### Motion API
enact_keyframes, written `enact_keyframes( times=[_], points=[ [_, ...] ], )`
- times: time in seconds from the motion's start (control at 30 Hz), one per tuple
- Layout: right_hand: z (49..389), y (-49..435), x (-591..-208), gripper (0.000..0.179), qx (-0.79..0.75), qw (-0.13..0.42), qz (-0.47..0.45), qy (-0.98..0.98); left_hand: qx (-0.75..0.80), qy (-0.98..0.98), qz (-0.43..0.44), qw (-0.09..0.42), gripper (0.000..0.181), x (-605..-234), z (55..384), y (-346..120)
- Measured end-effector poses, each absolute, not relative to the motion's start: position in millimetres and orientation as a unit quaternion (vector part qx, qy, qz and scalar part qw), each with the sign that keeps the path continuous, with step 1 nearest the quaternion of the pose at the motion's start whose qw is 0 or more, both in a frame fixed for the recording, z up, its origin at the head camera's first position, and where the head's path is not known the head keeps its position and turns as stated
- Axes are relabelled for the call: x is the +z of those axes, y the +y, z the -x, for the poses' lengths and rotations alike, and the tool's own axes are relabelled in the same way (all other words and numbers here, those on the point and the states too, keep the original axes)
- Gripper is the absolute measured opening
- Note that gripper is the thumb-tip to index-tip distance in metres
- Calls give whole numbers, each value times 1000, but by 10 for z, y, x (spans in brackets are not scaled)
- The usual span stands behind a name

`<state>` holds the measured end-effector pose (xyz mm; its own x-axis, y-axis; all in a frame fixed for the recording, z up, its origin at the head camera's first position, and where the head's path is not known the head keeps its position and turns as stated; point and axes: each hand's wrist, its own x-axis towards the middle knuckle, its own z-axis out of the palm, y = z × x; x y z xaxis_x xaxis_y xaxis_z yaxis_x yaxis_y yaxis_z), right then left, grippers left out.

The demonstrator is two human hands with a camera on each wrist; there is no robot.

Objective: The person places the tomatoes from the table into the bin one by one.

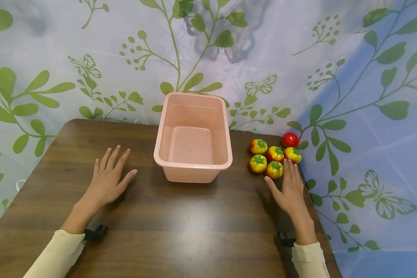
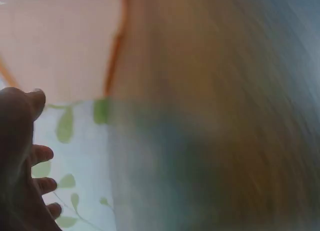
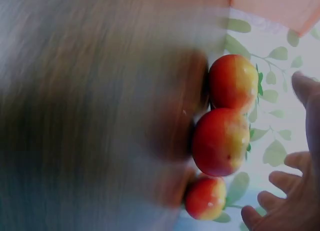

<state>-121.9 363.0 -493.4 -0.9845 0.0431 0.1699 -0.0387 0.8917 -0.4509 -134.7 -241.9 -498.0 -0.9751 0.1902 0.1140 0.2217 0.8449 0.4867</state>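
Observation:
Several yellow-and-red toy tomatoes (image 1: 258, 164) with green leafy tops sit in a cluster at the back right of the table, and a plain red one (image 1: 290, 139) lies behind them. My right hand (image 1: 292, 189) is held just in front of the cluster, fingers spread and holding nothing. In the right wrist view, tomatoes (image 3: 220, 141) line up beside the spread fingers (image 3: 285, 181). My left hand (image 1: 107, 179), fingers fanned out, is over the table left of a pink plastic bin (image 1: 192, 166) and holds nothing. In the left wrist view its thumb (image 2: 35, 103) overlaps the bin.
The bin stands upright at the back middle of the brown wooden table (image 1: 194, 224), its inside bare. A white curtain (image 1: 125, 85) with green leaves and butterflies hangs behind the table and along its right side. Dark straps (image 1: 96, 233) are on both wrists.

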Motion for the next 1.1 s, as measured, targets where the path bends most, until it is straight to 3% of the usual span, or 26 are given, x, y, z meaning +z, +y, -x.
enact_keyframes(
  times=[0.17,0.37,0.57,0.87,1.1],
  points=[
    [1333,3647,-4972,93,314,120,10,-942,-419,-898,123,52,65,-4809,1382,-2234],
    [1451,3662,-5039,92,364,98,57,-925,-564,-816,116,58,47,-4652,1422,-1978],
    [1525,3665,-5101,92,398,93,84,-909,-725,-677,117,42,46,-4548,1483,-1722],
    [1577,3669,-5191,97,427,83,104,-895,-749,-657,74,47,49,-4476,1478,-1470],
    [1601,3665,-5238,88,414,107,93,-899,-730,-674,92,62,50,-4521,1483,-1381]
  ],
)
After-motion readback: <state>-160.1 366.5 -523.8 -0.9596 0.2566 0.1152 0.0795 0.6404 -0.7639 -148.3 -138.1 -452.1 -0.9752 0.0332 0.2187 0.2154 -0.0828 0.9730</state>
